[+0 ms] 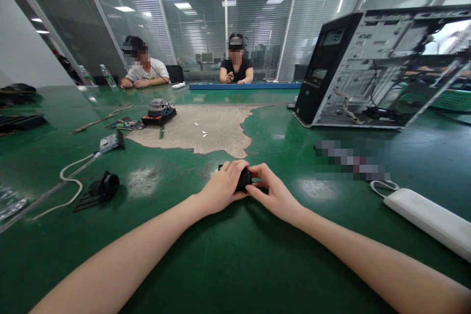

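Note:
Just above the green tabletop [228, 255], a small black part [243, 179] is between my two hands; the fingers cover much of it, so its kind does not show. My left hand [222, 184] wraps over its left side and top. From the right, my right hand [274, 191] grips its edge between thumb and fingertips. To the left lies a black plastic piece with a round opening [105, 185]. Near that is a metal bracket [111, 141] with a pale cable [69, 181].
An opened black computer case [331, 73] stands at the right, with a white power strip [429, 221] nearer me. A fan with a heatsink [159, 112] and a circuit board [128, 123] sit by a bare tan patch [217, 130]. Two people [236, 66] sit across the table.

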{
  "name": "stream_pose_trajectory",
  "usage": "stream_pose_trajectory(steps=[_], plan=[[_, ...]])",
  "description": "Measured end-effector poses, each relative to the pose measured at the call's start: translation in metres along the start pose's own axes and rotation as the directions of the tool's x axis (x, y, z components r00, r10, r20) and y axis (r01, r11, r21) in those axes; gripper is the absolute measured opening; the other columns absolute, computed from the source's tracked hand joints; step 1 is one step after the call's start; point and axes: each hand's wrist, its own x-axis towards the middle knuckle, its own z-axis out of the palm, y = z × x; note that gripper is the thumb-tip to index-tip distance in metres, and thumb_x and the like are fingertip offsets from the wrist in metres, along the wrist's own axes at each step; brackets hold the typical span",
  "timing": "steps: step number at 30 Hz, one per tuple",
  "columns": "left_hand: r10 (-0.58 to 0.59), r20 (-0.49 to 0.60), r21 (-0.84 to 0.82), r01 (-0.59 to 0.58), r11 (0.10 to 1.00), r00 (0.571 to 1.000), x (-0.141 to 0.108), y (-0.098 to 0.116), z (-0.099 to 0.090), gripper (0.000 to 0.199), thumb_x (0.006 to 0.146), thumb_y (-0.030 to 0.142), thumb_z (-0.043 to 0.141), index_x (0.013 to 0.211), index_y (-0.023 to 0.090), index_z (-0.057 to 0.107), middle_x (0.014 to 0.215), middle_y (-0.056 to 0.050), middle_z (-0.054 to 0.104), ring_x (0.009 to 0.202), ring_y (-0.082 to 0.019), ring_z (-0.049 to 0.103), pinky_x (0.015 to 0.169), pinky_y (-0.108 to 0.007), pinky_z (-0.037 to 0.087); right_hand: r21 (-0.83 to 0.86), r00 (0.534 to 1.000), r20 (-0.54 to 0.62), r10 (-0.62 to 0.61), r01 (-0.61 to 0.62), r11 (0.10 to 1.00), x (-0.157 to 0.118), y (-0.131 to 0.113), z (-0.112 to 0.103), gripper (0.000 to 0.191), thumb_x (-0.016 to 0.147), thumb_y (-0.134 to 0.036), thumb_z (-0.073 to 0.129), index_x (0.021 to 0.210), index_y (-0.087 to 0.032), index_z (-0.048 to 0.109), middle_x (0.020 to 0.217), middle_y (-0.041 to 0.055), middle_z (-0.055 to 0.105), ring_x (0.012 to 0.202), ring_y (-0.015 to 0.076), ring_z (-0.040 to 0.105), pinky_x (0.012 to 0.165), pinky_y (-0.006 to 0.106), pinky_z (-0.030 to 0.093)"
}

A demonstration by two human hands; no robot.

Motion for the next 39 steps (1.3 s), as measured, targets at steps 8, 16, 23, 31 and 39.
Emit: stream_pose_trajectory(steps=[8,16,23,31,39], plan=[[-0.006,-0.006,-0.005,0.006,1.0,1.0,0.0005,0.0003,0.0002,0.06,0.072,0.025,0.064,0.119,0.021,0.028,0.119,-0.009,0.045,0.102,-0.025,0.045,0.086,-0.042,0.041,-0.021,0.999,-0.04,-0.02,0.02,1.0,-0.0005,0.0016,0.0002,0.02,0.08,-0.018,0.05,0.1,-0.022,0.048,0.103,0.0051,0.049,0.098,0.0179,0.053,0.079,0.034,0.052],[-0.01,0.006,0.0,0.01,1.0,1.0,0.0004,0.0008,-0.0005,0.059,0.073,0.023,0.063,0.119,0.02,0.028,0.119,-0.009,0.044,0.102,-0.025,0.044,0.086,-0.042,0.042,-0.021,1.0,0.003,0.003,-0.003,1.0,0.0003,0.0003,0.0004,0.028,0.079,-0.017,0.051,0.106,-0.022,0.046,0.105,0.0057,0.048,0.098,0.0177,0.053,0.082,0.035,0.052],[0.005,0.002,0.002,-0.005,1.0,1.0,-0.0001,-0.0002,0.0002,0.063,0.071,0.024,0.065,0.12,0.02,0.026,0.12,-0.009,0.044,0.104,-0.026,0.044,0.088,-0.042,0.041,-0.023,0.999,-0.026,-0.046,0.045,0.999,-0.0009,0.0008,0.0008,0.016,0.081,-0.019,0.05,0.096,-0.023,0.048,0.106,0.0048,0.048,0.099,0.0173,0.053,0.084,0.036,0.051],[-0.012,-0.003,-0.023,0.012,1.0,1.0,0.0005,-0.0004,0.0009,0.06,0.072,0.023,0.064,0.119,0.021,0.028,0.118,-0.009,0.045,0.103,-0.026,0.045,0.086,-0.044,0.042,-0.037,1.0,0.0,0.008,-0.008,0.999,0.0001,0.0004,0.001,0.028,0.08,-0.018,0.05,0.108,-0.023,0.044,0.105,0.0065,0.049,0.096,0.0187,0.055,0.08,0.038,0.052],[0.007,-0.006,-0.005,-0.007,1.0,1.0,-0.0001,-0.0009,0.0005,0.06,0.072,0.024,0.063,0.12,0.021,0.027,0.12,-0.009,0.044,0.104,-0.026,0.044,0.087,-0.043,0.041,-0.05,0.997,-0.034,-0.063,0.061,0.997,-0.0007,0.0,-0.0005,0.017,0.079,-0.018,0.051,0.095,-0.023,0.051,0.107,0.005,0.049,0.101,0.0182,0.052,0.082,0.035,0.051]])
